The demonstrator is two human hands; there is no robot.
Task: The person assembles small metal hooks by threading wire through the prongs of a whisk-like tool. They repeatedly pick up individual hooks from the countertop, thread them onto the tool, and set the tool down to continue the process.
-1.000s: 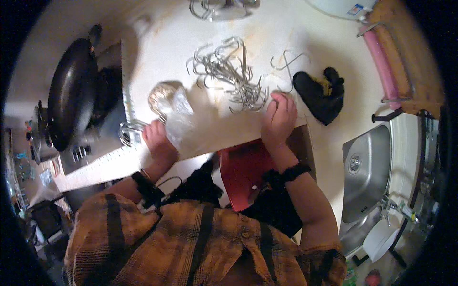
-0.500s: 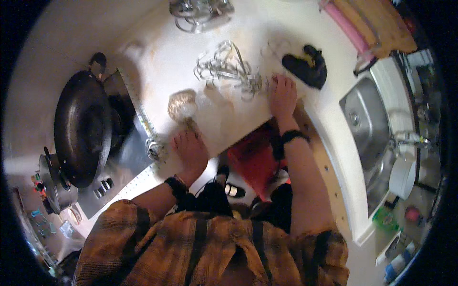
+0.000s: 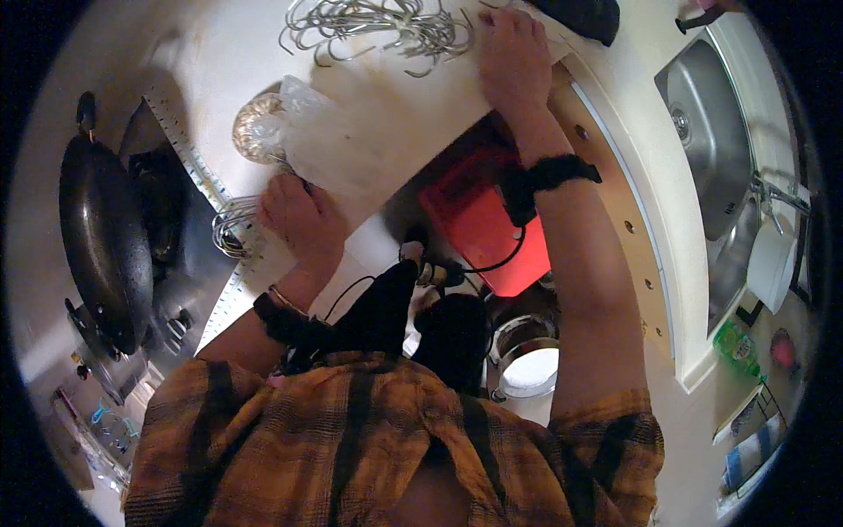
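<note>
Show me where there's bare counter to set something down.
One bare patch of counter lies between the plastic bag, the hook pile and the right hand. Another lies left of the hook pile, beyond the bag. It's crowded around the left hand, near metal wire pieces, and between the hook pile and black object.

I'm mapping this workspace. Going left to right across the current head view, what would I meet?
Black wok, small metal wire bundle, larger pile of metal hooks, right hand, steel sink.
</note>
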